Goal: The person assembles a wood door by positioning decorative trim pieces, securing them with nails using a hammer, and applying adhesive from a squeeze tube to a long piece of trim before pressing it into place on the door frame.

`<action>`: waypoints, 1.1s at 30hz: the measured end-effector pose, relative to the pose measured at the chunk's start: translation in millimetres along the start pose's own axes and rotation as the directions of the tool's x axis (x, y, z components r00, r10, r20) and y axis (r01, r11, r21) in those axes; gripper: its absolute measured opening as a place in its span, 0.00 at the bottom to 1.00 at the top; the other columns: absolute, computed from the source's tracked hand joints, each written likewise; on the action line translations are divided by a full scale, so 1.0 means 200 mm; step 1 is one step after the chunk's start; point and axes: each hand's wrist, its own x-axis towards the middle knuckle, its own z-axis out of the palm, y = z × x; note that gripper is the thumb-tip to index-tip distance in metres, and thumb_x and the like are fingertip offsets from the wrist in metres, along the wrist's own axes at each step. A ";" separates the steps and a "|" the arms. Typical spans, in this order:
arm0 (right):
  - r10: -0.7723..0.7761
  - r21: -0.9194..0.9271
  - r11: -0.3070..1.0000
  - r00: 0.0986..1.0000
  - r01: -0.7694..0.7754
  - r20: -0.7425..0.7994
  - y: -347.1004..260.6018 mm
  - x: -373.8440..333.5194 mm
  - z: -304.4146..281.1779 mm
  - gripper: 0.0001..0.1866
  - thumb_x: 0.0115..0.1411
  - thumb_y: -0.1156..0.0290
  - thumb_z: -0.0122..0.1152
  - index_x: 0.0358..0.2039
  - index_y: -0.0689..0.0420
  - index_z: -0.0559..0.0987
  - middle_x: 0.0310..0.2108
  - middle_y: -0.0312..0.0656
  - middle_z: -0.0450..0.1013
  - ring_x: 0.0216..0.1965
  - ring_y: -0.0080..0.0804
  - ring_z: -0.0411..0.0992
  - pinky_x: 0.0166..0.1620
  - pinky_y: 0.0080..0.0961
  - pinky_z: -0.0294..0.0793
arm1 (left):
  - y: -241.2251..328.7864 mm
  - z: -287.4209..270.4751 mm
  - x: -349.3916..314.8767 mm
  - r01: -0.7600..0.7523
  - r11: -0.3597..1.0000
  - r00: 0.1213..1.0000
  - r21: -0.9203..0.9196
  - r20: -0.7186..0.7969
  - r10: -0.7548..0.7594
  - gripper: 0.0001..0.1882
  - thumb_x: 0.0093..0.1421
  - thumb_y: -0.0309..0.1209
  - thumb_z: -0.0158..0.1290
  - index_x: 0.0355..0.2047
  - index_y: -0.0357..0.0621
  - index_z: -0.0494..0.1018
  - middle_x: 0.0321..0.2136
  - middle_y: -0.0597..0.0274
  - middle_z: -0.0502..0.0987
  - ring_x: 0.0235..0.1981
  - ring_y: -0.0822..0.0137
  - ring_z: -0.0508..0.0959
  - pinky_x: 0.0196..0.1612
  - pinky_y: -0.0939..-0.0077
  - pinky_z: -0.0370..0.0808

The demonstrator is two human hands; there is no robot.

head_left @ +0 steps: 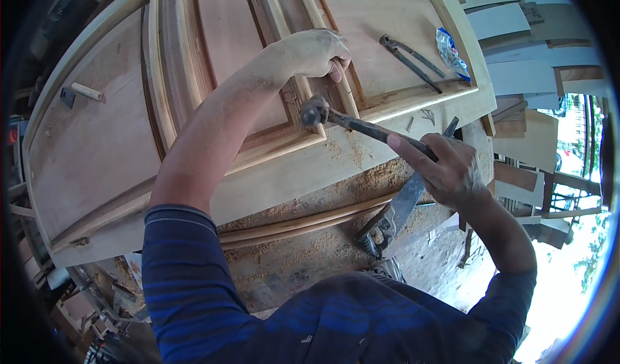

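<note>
Two hands work over the panel [278,178], a pale wooden piece with a frame and raised strips that part it into shallow bays. The left hand [315,53] reaches across from the near side, its fingers curled down over a strip [349,96] right of the middle, near that strip's near end; whether it pinches anything more cannot be told. The right hand [450,169] is closed around the handle of the hammer [381,133], forefinger stretched along it. The hammer slants toward the left, its head just nearer than the left hand and above the strips' near ends.

The right bay [371,17] holds pincers [413,64], their handles parted and pointing near and right, and beside them, close to the right frame, a crumpled blue-and-white packet [452,54] whose contents are hidden. In the left bay [97,128] lie a short wooden peg [87,91] and, at its left end, a small dark block [67,97]. A few nails [427,115] lie on the near rail, left of the saw [407,202], which slants beneath the right hand. Sawdust [381,173] and long curved slats [303,223] lie along the near side.
</note>
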 end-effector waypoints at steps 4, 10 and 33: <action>0.060 -0.142 0.989 0.989 -0.040 0.137 0.05 0.02 0.06 0.39 0.67 0.77 0.62 0.77 0.34 0.72 0.28 0.33 0.65 0.21 0.22 0.68 0.21 0.25 0.72 | 0.00 -0.01 0.00 0.028 0.999 0.999 0.035 0.036 -0.029 0.06 0.60 0.28 0.68 0.32 0.40 0.82 0.37 0.61 0.85 0.48 0.56 0.82 0.53 0.57 0.78; 0.123 -0.135 0.986 0.976 -0.099 0.179 0.02 -0.03 0.08 0.35 0.70 0.74 0.62 0.76 0.35 0.73 0.29 0.38 0.70 0.22 0.25 0.72 0.23 0.30 0.76 | 0.01 -0.02 0.02 0.005 0.999 1.000 0.040 0.016 -0.006 0.08 0.58 0.28 0.70 0.33 0.40 0.82 0.36 0.60 0.85 0.48 0.55 0.82 0.53 0.57 0.78; 0.595 0.428 0.721 0.804 -0.544 0.020 -0.15 -0.16 0.38 0.33 0.70 0.79 0.65 0.75 0.51 0.73 0.38 0.51 0.85 0.29 0.34 0.82 0.34 0.36 0.82 | 0.04 -0.02 0.04 0.081 0.981 0.993 0.174 0.072 -0.095 0.08 0.59 0.28 0.68 0.37 0.40 0.83 0.40 0.59 0.84 0.51 0.54 0.82 0.57 0.57 0.79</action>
